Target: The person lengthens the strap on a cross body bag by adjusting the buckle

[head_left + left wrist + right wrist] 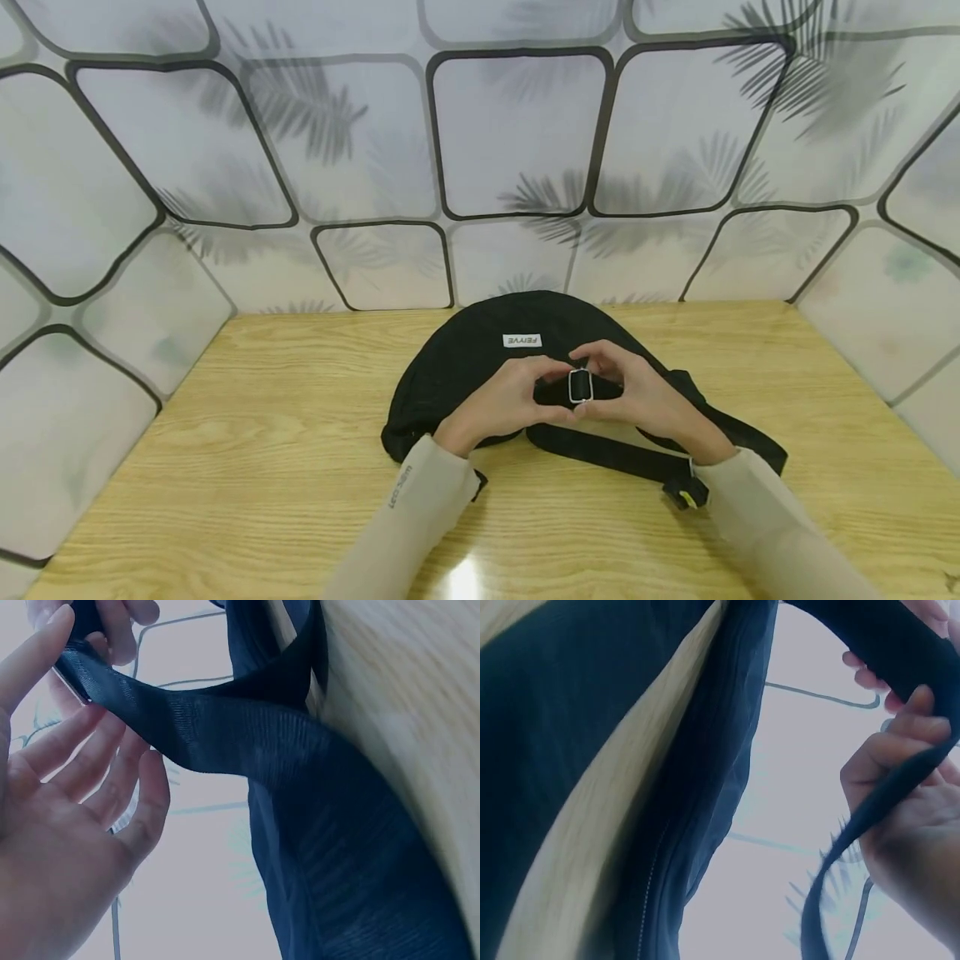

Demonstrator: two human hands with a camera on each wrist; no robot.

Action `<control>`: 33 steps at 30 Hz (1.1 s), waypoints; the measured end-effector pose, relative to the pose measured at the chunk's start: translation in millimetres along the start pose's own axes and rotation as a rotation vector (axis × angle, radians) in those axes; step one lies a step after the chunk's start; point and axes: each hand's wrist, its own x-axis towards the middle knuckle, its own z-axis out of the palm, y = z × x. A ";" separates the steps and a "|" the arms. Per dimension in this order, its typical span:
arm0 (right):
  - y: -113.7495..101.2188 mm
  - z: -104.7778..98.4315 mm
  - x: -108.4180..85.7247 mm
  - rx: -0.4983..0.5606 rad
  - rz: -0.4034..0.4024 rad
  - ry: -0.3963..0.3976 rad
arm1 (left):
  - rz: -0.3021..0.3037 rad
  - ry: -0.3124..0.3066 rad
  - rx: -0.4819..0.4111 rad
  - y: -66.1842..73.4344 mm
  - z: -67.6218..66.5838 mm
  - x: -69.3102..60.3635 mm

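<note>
A black crescent-shaped bag [465,350] with a white label [522,341] lies on the table. Above its near side, both hands hold a metal strap slider [581,386] threaded with black webbing. My left hand [513,390] pinches the slider's edge between thumb and forefinger; in the left wrist view its other fingers spread loosely beneath the strap [217,731]. Facing it, my right hand [645,396] grips the webbing by the slider, and in the right wrist view its thumb and fingers curl on the strap [889,791]. The slider is mostly hidden in both wrist views.
The wooden table [262,433] extends around the bag. A loop of strap [607,450] lies in front, with a black plastic buckle [685,493] beside the right sleeve. A small black strap end [480,483] shows by the left cuff. Patterned fabric walls [517,133] stand behind and at both sides.
</note>
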 end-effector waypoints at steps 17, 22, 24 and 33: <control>8.1 -23.1 -11.8 0.178 0.133 -0.187 | 0.003 0.023 -0.072 -3.0 1.3 -2.9; 7.7 -19.0 -13.2 0.168 0.218 -0.141 | 0.020 -0.002 -0.094 -3.5 2.8 -4.2; 6.9 -16.9 -12.4 0.172 0.238 -0.127 | 0.028 -0.005 -0.094 -3.3 2.6 -4.1; -0.1 -7.1 -6.6 0.246 0.242 -0.087 | 0.048 0.000 -0.112 -3.0 3.0 -3.7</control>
